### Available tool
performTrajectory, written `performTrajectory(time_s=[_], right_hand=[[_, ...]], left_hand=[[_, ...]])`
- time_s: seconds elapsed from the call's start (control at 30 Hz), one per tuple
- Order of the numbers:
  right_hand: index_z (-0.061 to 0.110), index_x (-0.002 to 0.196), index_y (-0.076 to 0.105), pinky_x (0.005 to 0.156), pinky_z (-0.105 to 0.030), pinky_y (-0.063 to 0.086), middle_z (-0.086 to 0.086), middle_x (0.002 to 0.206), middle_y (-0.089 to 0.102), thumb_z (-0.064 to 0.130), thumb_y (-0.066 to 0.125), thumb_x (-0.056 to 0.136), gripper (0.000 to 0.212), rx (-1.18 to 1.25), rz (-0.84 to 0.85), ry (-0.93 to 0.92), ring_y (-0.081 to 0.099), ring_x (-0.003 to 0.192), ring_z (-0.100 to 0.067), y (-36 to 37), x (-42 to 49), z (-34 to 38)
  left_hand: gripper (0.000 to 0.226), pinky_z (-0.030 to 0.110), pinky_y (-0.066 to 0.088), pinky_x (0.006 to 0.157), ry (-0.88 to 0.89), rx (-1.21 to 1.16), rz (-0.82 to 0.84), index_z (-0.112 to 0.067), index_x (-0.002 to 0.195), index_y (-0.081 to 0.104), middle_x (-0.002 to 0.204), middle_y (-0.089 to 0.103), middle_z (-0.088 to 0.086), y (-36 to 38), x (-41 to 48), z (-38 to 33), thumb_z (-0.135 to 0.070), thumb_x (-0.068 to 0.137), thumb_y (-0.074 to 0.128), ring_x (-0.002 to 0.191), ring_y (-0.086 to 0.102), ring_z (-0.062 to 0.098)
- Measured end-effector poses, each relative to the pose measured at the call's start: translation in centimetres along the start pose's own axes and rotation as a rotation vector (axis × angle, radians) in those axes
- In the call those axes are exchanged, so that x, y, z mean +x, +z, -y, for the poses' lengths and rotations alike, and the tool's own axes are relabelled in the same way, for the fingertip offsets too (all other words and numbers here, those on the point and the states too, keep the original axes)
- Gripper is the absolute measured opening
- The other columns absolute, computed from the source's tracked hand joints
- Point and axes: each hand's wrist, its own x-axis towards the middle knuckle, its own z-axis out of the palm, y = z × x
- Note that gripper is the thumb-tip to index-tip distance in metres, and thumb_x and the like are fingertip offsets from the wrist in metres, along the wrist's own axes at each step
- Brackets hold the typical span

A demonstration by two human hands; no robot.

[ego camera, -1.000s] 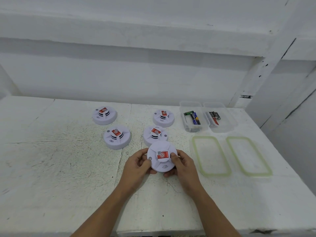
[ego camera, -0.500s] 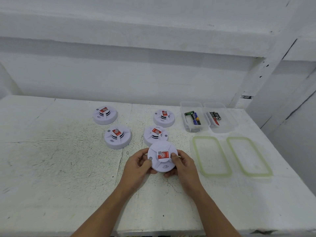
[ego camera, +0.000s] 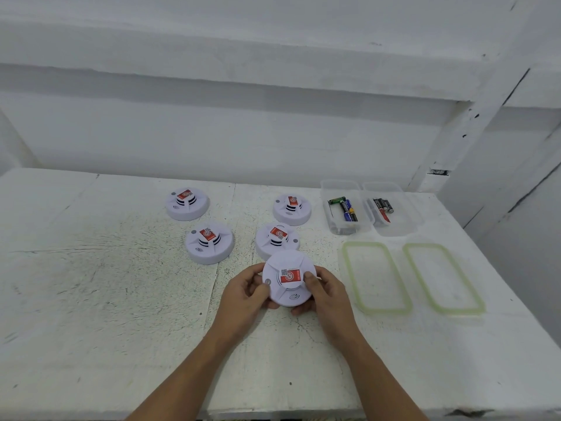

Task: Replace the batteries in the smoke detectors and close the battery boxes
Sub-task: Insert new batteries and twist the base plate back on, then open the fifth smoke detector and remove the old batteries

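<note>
Both hands hold one smoke detector [ego camera: 288, 279] just above the table [ego camera: 91, 299]: left hand [ego camera: 246, 294] and right hand [ego camera: 326, 294] curl around its rim. It looks light, stiff, smooth plastic; the rim seems the safest grip.

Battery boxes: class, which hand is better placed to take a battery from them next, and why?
Probably right. The right hand grips the smoke detector on the side nearer the open battery boxes; the left hand would have to cross over.
</note>
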Motion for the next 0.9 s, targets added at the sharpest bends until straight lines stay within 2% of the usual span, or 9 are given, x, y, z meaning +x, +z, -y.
performTrajectory(time_s=[0.1,0.2,0.3,0.4,0.47,0.63,0.77,0.83,0.9], right_hand=[[0.015,0.109,0.066,0.060,-0.042,0.059,-0.004,0.095,0.073,0.020,0.050,0.098,0.020,0.012,0.000,-0.013,0.071,0.077,-0.026,0.0,-0.1,0.0],[0.017,0.111,0.066,0.070,-0.043,0.059,-0.001,0.100,0.073,0.024,0.054,0.092,0.023,0.019,-0.007,-0.037,0.069,0.090,-0.020,-0.1,-0.1,-0.2],[0.015,0.110,0.065,0.074,-0.038,0.059,0.000,0.098,0.073,0.024,0.055,0.086,0.028,0.046,0.019,-0.056,0.069,0.090,-0.018,-0.1,-0.3,-0.1],[0.012,0.107,0.066,0.072,-0.030,0.056,-0.002,0.096,0.074,0.022,0.055,0.081,0.030,0.058,0.048,-0.083,0.069,0.089,-0.017,-0.1,-0.3,-0.2],[0.010,0.104,0.067,0.072,-0.031,0.057,-0.003,0.096,0.073,0.020,0.057,0.080,0.028,0.063,0.073,-0.079,0.069,0.090,-0.021,-0.1,0.0,-0.1],[0.013,0.095,0.071,0.065,-0.034,0.057,-0.008,0.088,0.072,0.019,0.064,0.075,0.022,-0.011,0.091,-0.123,0.065,0.084,-0.032,1.2,3.3,2.6],[0.010,0.107,0.066,0.064,-0.033,0.057,-0.012,0.089,0.070,0.010,0.064,0.085,0.022,-0.091,0.146,-0.170,0.066,0.076,-0.024,3.3,8.6,6.2],[0.017,0.116,0.059,0.064,-0.033,0.058,-0.010,0.091,0.067,0.015,0.065,0.085,0.032,-0.171,0.142,-0.159,0.067,0.076,-0.021,4.6,11.2,8.0],[0.030,0.121,0.051,0.067,-0.033,0.057,-0.006,0.089,0.064,0.020,0.066,0.084,0.040,-0.284,0.126,-0.139,0.068,0.078,-0.022,5.9,13.9,9.1]], left_hand=[[0.037,0.043,0.059,0.072,0.015,0.028,-0.008,-0.017,0.116,0.066,0.098,0.072,0.011,0.0,-0.1,0.3,-0.014,0.081,0.056,0.090,0.068,0.032],[0.036,0.043,0.058,0.079,0.067,0.082,-0.016,-0.022,0.118,0.065,0.106,0.072,0.002,0.0,-0.3,0.4,-0.018,0.084,0.055,0.099,0.068,0.024],[0.032,0.039,0.057,0.085,0.137,0.129,-0.037,-0.022,0.120,0.064,0.110,0.071,-0.003,0.1,-0.5,0.2,-0.027,0.089,0.055,0.102,0.067,0.017],[0.036,0.045,0.057,0.083,0.195,0.166,-0.084,-0.027,0.121,0.064,0.115,0.069,-0.002,0.2,-0.6,0.4,-0.041,0.089,0.054,0.104,0.065,0.022],[0.039,0.045,0.058,0.080,0.201,0.172,-0.135,-0.029,0.120,0.063,0.115,0.068,-0.004,0.0,-0.5,0.4,-0.046,0.087,0.055,0.104,0.065,0.021],[0.026,0.020,0.054,0.066,0.270,0.191,-0.215,-0.029,0.116,0.062,0.091,0.066,-0.010,-1.5,2.2,-2.9,-0.030,0.091,0.063,0.083,0.063,0.005],[0.020,0.009,0.048,0.062,0.323,0.299,-0.259,-0.027,0.112,0.059,0.093,0.065,-0.008,-3.3,7.2,-7.2,-0.020,0.094,0.059,0.080,0.060,-0.004],[0.014,0.017,0.053,0.068,0.293,0.335,-0.292,-0.028,0.107,0.058,0.095,0.065,-0.011,-4.5,10.2,-8.6,-0.025,0.093,0.059,0.085,0.061,-0.001],[0.012,0.035,0.059,0.073,0.222,0.355,-0.291,-0.027,0.103,0.057,0.100,0.064,-0.004,-5.8,13.3,-9.1,-0.025,0.092,0.060,0.091,0.064,0.012]])
